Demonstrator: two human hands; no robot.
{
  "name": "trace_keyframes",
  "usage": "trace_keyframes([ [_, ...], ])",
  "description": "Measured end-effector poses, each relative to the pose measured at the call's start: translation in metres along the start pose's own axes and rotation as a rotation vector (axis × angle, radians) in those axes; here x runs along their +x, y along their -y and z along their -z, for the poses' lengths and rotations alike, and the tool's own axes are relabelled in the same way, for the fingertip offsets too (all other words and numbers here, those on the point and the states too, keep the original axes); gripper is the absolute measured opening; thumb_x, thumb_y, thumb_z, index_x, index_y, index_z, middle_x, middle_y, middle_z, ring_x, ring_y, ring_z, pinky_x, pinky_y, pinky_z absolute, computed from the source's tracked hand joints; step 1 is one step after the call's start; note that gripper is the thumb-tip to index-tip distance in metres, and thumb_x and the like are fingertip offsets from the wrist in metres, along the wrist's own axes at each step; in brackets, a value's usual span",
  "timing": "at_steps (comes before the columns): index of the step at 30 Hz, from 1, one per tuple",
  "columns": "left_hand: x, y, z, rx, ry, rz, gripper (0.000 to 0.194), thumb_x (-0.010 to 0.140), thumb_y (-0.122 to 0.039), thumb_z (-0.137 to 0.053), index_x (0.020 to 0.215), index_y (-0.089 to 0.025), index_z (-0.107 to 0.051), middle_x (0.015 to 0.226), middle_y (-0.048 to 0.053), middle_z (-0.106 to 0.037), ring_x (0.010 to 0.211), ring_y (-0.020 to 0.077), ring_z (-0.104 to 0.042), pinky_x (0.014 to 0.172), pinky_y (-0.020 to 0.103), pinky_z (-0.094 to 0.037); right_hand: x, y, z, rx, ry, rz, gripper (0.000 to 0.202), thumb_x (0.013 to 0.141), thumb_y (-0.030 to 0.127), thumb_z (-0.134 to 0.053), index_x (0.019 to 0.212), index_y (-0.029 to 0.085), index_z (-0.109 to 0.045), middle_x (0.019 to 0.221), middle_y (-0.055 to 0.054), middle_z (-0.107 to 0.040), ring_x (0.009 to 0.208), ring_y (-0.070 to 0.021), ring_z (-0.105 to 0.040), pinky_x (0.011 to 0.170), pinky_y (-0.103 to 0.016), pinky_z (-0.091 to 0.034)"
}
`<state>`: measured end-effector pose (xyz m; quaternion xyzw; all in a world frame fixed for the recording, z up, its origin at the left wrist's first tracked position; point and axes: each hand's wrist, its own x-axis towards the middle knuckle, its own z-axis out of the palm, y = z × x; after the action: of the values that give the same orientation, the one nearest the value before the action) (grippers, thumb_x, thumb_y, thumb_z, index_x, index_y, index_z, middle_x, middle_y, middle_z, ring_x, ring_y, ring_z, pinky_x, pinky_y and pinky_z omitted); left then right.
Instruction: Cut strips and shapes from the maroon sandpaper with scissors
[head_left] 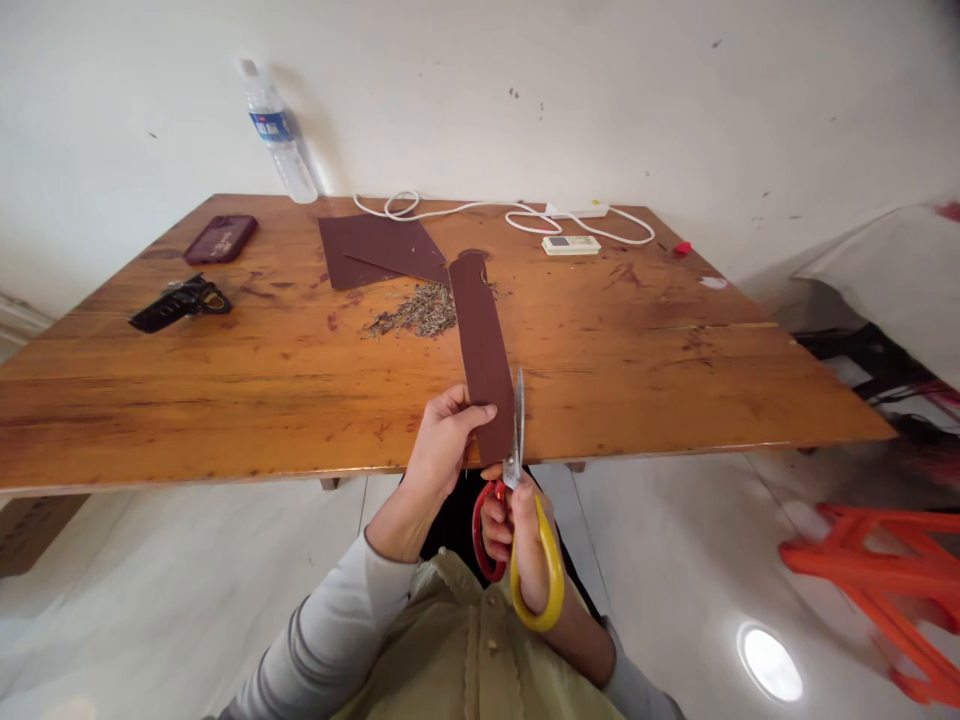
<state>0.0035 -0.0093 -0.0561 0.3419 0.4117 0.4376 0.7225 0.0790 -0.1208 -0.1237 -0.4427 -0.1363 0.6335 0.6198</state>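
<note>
My left hand [442, 440] pinches the near end of a long dark brown strip [480, 340], thumb on top. The strip reaches away over the wooden table [637, 370], and its far end has a curved notch. My right hand [525, 530] grips scissors [517, 440] with one red and one yellow handle. Their blades point away from me along the strip's right edge, slightly apart. Left of the strip lies a pile of small dry bits [421, 310]. Behind the pile are flat dark brown sheets [375, 248], partly overlapping.
At the back stand a plastic bottle [281, 150], a white cable [465, 207] and a remote [571, 246]. A phone [221, 239] and keys with a black case [180, 303] lie left. An orange stool [885, 570] is on the floor at right.
</note>
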Motion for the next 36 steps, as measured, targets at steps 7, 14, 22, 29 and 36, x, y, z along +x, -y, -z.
trace_keyframes([
  [7, 0.001, 0.000, 0.000, -0.014, -0.012, -0.010, 0.023, 0.055, -0.023, -0.087, 0.071, -0.017, -0.072, 0.071, 0.001, -0.072, 0.061, 0.0136, -0.061, 0.061, 0.027, -0.050, -0.008, 0.011, -0.006, -0.073, -0.003, 0.012, 0.074, 0.064, 0.088, -0.084, 0.093, 0.022, -0.066, 0.058, 0.012, -0.039, 0.044, -0.0040, -0.023, 0.037, -0.013, -0.021],
  [14, 0.002, 0.002, 0.000, -0.045, -0.041, -0.041, 0.024, 0.056, -0.024, -0.088, 0.071, -0.018, -0.070, 0.068, -0.001, -0.070, 0.061, 0.0127, -0.060, 0.063, 0.027, -0.049, -0.011, 0.012, -0.007, -0.098, 0.059, 0.113, 0.071, 0.075, 0.089, -0.076, 0.097, 0.022, -0.066, 0.063, 0.010, -0.043, 0.044, -0.0054, -0.030, 0.037, -0.014, -0.029],
  [22, 0.003, 0.001, 0.001, -0.055, -0.032, -0.046, 0.026, 0.055, -0.024, -0.089, 0.070, -0.018, -0.068, 0.069, -0.001, -0.070, 0.064, 0.0132, -0.061, 0.064, 0.026, -0.049, -0.011, 0.015, -0.002, -0.161, 0.095, 0.133, 0.071, 0.078, 0.089, -0.072, 0.100, 0.022, -0.066, 0.060, 0.009, -0.047, 0.041, -0.0077, -0.036, 0.035, -0.017, -0.034],
  [29, 0.002, 0.001, 0.001, -0.071, -0.027, -0.056, 0.025, 0.056, -0.024, -0.089, 0.071, -0.018, -0.069, 0.070, -0.001, -0.070, 0.064, 0.0126, -0.061, 0.065, 0.026, -0.050, -0.012, 0.016, 0.000, -0.199, 0.095, 0.144, 0.068, 0.080, 0.088, -0.072, 0.101, 0.023, -0.065, 0.064, 0.009, -0.049, 0.045, -0.0081, -0.039, 0.040, -0.019, -0.037],
  [36, 0.003, 0.001, 0.000, -0.080, -0.035, -0.088, 0.024, 0.056, -0.023, -0.088, 0.070, -0.018, -0.069, 0.070, -0.002, -0.070, 0.064, 0.0117, -0.059, 0.066, 0.026, -0.049, -0.012, 0.013, 0.003, -0.241, 0.100, 0.196, 0.066, 0.085, 0.086, -0.069, 0.104, 0.023, -0.066, 0.063, 0.008, -0.050, 0.044, -0.0095, -0.039, 0.038, -0.020, -0.037],
])
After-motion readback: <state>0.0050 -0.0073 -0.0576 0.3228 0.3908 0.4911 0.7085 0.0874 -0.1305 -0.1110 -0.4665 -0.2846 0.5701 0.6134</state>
